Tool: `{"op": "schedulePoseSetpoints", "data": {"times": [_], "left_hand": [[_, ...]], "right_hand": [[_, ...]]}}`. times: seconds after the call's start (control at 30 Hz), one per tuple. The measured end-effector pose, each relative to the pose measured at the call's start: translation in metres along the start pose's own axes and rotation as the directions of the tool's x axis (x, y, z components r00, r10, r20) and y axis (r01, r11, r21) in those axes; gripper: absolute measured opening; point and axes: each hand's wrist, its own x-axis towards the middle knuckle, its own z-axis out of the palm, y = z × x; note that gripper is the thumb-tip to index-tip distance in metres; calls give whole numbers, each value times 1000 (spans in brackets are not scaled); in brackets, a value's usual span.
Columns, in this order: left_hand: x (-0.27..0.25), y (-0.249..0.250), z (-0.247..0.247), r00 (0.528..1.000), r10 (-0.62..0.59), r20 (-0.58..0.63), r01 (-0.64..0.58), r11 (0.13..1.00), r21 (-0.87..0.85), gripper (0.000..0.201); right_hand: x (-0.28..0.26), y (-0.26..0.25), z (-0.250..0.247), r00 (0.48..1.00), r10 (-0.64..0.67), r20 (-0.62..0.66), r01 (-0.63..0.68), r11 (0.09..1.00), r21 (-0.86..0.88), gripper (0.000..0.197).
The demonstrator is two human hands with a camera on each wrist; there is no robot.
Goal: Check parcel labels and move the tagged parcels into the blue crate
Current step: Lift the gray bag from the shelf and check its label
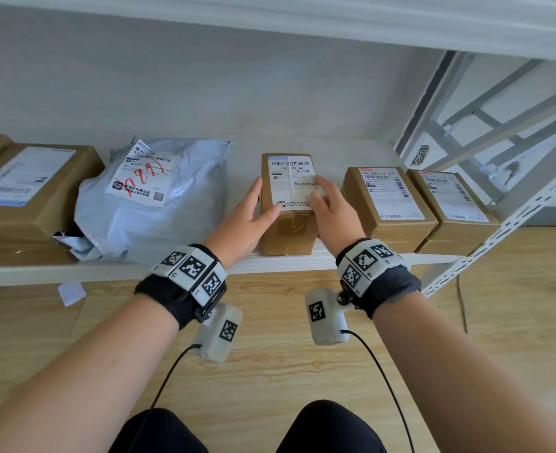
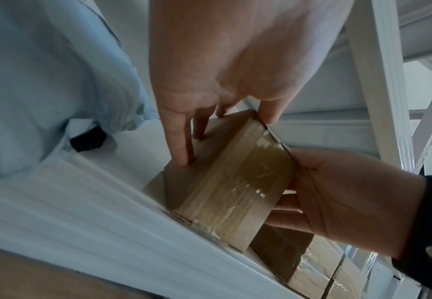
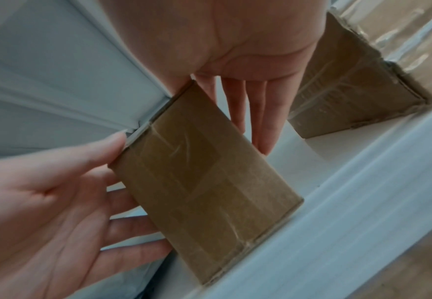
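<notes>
A small brown taped box [image 1: 288, 230] [image 2: 230, 182] [image 3: 204, 188] with a white barcode label on top stands at the front of the white shelf [image 1: 106, 271]. My left hand [image 1: 250, 210] [image 2: 222, 81] lies flat against its left side with straight fingers, the thumb on the label's edge. My right hand [image 1: 330, 207] [image 3: 235, 50] rests on the box's right side, fingers straight down along it and over the label's right part. The box stands on the shelf. A grey poly mailer [image 1: 146, 217] to the left bears a label with red scribbles. No blue crate is in view.
Two brown boxes [image 1: 388, 204] [image 1: 453, 207] stand close on the right, near the perforated shelf upright [image 1: 499, 230]. A larger box [image 1: 24, 197] sits far left. Another shelf board runs overhead. A scrap of paper [image 1: 71, 292] lies on the wooden floor below.
</notes>
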Motion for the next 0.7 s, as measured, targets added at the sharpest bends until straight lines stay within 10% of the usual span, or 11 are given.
{"op": "schedulePoseSetpoints", "data": {"times": [0.37, 0.7], "left_hand": [[-30, 16, -93, 901, 264, -345, -177, 948, 264, 64], [-50, -37, -183, 878, 7, -478, 123, 963, 240, 69]], "right_hand": [[-10, -89, 18, 944, -311, -110, 320, 945, 72, 46], [-6, -111, 94, 966, -204, 162, 182, 973, 139, 51]]}}
